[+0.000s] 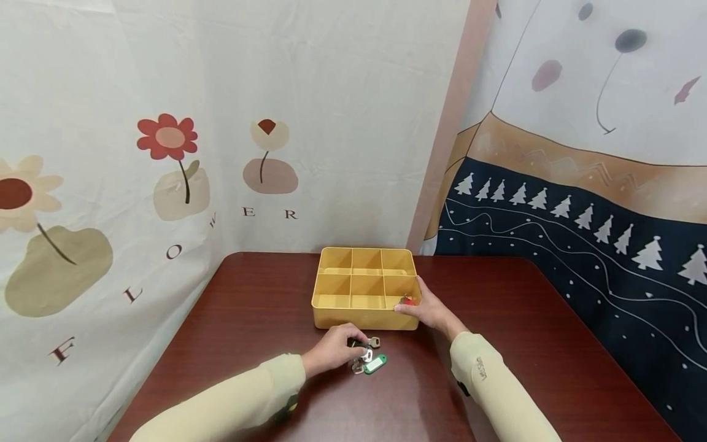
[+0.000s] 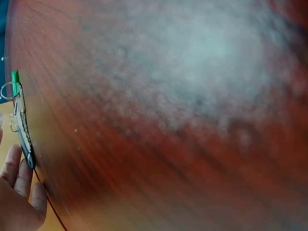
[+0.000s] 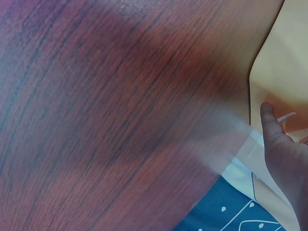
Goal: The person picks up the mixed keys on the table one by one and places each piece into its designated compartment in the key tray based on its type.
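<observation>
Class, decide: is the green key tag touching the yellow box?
Apart: the head view shows a strip of brown tabletop between the green key tag and the yellow box.

A pale cream left sleeve (image 1: 221, 393) and a matching right sleeve (image 1: 505, 393) are worn, with left hand (image 1: 335, 348) and right hand (image 1: 433, 311) bare. Small dark lettering (image 1: 481, 368) is carried near the right cuff (image 1: 463, 345); a dark, yellow-marked patch (image 1: 285, 407) is partly seen beneath the left cuff (image 1: 294, 364).
</observation>
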Available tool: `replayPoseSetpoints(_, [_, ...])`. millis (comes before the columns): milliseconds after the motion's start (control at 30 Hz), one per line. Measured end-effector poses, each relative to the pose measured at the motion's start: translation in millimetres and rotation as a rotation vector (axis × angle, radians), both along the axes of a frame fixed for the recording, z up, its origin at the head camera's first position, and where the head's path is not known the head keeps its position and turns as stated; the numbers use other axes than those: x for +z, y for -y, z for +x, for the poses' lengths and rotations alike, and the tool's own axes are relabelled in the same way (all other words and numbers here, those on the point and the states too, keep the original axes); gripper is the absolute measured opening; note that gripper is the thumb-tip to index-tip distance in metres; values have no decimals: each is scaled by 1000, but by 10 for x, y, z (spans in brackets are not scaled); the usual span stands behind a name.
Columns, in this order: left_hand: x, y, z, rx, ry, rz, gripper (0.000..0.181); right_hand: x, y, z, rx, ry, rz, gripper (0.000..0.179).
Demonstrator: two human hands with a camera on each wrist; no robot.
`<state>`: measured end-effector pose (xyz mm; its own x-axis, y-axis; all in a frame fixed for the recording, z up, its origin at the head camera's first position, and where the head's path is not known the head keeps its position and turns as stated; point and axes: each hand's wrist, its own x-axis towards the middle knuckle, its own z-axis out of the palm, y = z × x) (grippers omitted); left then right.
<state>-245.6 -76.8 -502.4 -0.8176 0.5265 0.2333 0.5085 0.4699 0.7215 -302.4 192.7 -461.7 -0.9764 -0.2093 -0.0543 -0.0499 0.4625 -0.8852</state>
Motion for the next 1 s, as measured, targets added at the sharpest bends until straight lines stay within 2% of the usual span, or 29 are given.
replayPoseSetpoints(233, [-2,-2,13,-5,4,-4,13,14,5,4,-4,-7,8,107])
replayPoseSetpoints(433, [-19,-3,-24,-37,-76,-50,15,11,5,5,-1,0,16,110])
replayPoseSetpoints(733, [8,-17,-62,-72,-210,-185,16,13,13,9,-1,4,-4,110])
replayPoseSetpoints(833, [8,-28,-65,-76,-236,-209,14,14,8,10,6,-3,-12,109])
replayPoseSetpoints(1000, [-18,-34,-65,-69,-238,-206,8,3,1,13,13,-2,-20,108])
